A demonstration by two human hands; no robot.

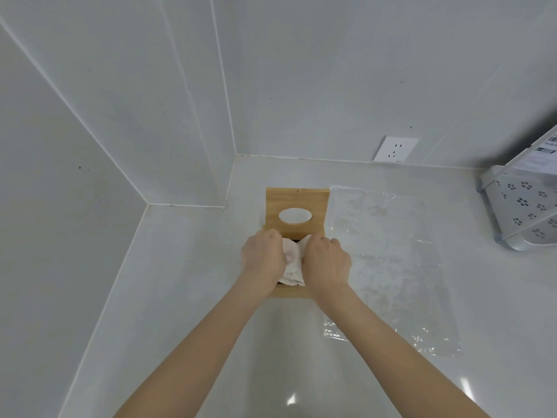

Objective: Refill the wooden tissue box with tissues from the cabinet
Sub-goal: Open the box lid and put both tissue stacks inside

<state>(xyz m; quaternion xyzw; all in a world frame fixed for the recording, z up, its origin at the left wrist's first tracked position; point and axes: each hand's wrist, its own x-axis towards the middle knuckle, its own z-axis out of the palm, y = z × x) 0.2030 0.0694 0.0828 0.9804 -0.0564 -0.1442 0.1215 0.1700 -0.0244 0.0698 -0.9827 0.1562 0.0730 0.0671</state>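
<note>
Wooden tissue box (289, 292) sits on the white counter (187, 297) near the wall corner, its lid (297, 211) with the oval opening slid back. Left hand (261, 259) and right hand (327, 262) both curl around a white tissue wad (291, 267) in the open box. Clear plastic wrapper (388, 267) lies just right of it.
</note>
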